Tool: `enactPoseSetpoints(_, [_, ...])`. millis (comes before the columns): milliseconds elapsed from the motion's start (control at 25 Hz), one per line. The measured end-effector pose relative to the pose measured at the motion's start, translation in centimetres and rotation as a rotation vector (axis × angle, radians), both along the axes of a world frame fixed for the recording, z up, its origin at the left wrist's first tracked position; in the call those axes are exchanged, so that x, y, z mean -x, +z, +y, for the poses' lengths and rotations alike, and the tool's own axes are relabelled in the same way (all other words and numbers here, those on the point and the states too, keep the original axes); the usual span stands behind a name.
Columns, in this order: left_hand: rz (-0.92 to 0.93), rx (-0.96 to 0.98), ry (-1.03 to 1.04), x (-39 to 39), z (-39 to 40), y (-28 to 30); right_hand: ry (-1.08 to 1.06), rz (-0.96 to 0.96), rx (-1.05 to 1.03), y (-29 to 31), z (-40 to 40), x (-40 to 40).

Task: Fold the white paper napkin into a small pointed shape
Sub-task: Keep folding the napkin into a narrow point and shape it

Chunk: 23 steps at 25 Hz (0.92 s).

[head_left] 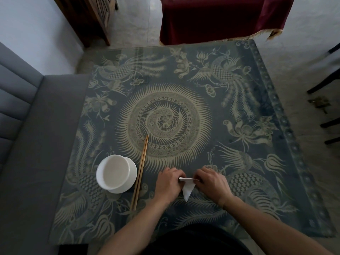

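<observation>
- Two hands work at the near edge of the patterned worktop [184,70], beside a white bowl [115,173] and chopsticks [140,170].
- Left hand [168,183] and right hand [211,183] pinch the top corners, fingers clamped.
- Paper napkin [187,187], a downward-pointing triangle between them, looks light, limp and tearable; hold it by its creased edges.

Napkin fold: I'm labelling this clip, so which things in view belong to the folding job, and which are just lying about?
In the job:
white paper napkin, already a downward-pointing triangle
left hand, pinching its top left corner
right hand, pinching its top right corner

Lying about:
white bowl on its saucer
wooden chopsticks beside it
patterned table
</observation>
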<state>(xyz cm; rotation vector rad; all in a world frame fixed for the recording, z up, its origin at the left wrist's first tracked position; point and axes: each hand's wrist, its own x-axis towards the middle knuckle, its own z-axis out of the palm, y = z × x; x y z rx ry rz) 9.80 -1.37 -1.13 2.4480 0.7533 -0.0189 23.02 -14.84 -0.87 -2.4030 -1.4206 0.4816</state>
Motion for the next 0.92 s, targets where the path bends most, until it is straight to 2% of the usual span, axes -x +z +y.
enactPoseSetpoints(200, [-0.127, -0.153, -0.245, 1.4, -0.4, -0.2, 0.09, -0.064, -0.134, -0.6, -0.7, -0.2])
enactPoseSetpoints(360, [-0.17, -0.217, -0.295, 2.2, 0.0, -0.4, 0.166, -0.13, -0.177, -1.1, -1.0, -0.5])
enactPoseSetpoints(600, [-0.173, -0.27, -0.411, 3.0, 0.0, -0.4, -0.056, -0.052, -0.169, -1.2, -1.7, -0.5])
enactPoseSetpoints(720, [-0.151, -0.283, -0.431, 3.4, 0.1, -0.6, -0.102, -0.083, -0.192, -1.0, -1.9, -0.6])
enactPoseSetpoints(800, [-0.143, -0.278, -0.43, 3.6, 0.1, -0.7, 0.017, -0.169, -0.24, -1.1, -2.3, -0.2])
enactPoseSetpoints(920, [-0.138, -0.271, -0.428, 3.9, -0.2, -0.9, 0.331, -0.263, -0.23, -1.8, -3.4, 1.1])
